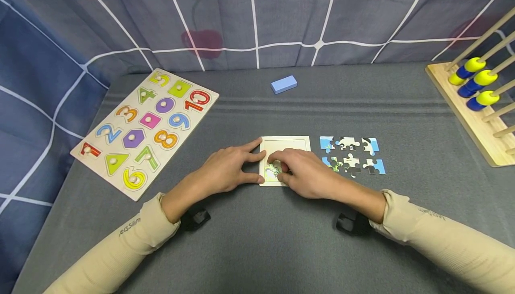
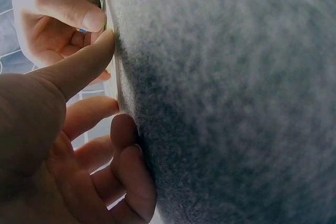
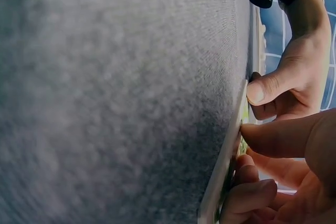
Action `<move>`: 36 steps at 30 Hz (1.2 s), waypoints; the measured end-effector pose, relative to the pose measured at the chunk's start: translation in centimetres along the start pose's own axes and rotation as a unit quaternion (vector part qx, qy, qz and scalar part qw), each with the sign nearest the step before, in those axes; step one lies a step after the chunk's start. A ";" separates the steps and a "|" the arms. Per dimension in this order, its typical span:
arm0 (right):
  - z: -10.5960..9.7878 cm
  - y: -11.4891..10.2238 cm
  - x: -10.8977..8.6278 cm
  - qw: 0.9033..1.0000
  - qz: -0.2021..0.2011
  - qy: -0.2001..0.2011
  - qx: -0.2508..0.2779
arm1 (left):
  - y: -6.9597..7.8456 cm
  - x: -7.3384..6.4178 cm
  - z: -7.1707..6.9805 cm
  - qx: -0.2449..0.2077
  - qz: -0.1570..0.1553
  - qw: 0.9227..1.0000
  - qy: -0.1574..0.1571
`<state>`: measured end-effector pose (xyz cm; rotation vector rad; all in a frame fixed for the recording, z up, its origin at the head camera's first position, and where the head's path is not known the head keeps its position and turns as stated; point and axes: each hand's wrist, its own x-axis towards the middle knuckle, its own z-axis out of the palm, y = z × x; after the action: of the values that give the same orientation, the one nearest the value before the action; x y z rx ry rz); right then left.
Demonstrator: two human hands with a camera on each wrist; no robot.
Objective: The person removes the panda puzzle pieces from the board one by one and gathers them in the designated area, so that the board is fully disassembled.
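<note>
A pale wooden puzzle tray (image 1: 286, 144) with a raised border lies flat on the table. In its lower left sits a green and white puzzle piece (image 1: 272, 173). My right hand (image 1: 307, 173) reaches over the tray, thumb and curled index finger pinching that piece and covering much of the tray. My left hand (image 1: 227, 166) rests along the tray's left edge, its thumb at the lower corner and its fingers spread higher up. To the right, panda puzzle pieces (image 1: 351, 161) lie in two rows. The right wrist view shows the thumb (image 3: 262, 137) on the tray's green picture.
A number and shape board (image 1: 138, 151) lies at the left. A blue block (image 1: 284, 84) sits farther back. At the right stands a wooden bead rack (image 1: 462, 106) with yellow and blue beads. A checked curtain (image 1: 281, 12) hangs behind the grey table (image 1: 257, 249).
</note>
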<state>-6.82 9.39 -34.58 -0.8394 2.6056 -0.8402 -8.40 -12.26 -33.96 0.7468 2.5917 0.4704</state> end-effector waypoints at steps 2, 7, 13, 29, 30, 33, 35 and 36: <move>0.0 0.0 0.1 1.000 -0.001 -0.002 0.002 | 0.0 0.0 0.0 0.001 -0.002 1.000 0.000; -0.2 0.1 0.3 1.000 -0.005 -0.004 0.014 | 0.1 0.0 0.0 0.000 -0.005 1.000 -0.002; -0.3 -0.1 0.5 0.999 -0.019 -0.003 0.041 | 0.0 0.0 -0.1 -0.001 -0.002 1.000 0.002; 0.0 -0.1 0.1 0.995 -0.016 0.029 0.090 | 0.1 0.1 0.0 0.007 -0.005 1.000 -0.002; 0.0 0.0 0.1 0.994 -0.016 0.032 0.099 | 0.1 0.1 0.0 0.007 -0.005 1.000 -0.003; 0.1 0.1 0.0 0.992 -0.014 0.036 0.122 | 0.1 0.1 -0.1 0.005 -0.005 1.000 -0.003; 0.1 0.2 0.1 0.991 -0.011 0.039 0.130 | 0.2 0.1 -0.1 0.003 -0.004 1.000 -0.003; 0.1 0.2 0.1 0.990 -0.009 0.040 0.134 | 0.2 0.1 -0.1 0.002 -0.004 1.000 -0.003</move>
<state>-6.91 9.44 -34.79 -0.7678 2.4777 -1.2186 -8.42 -12.12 -33.84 0.7369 2.5894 0.4609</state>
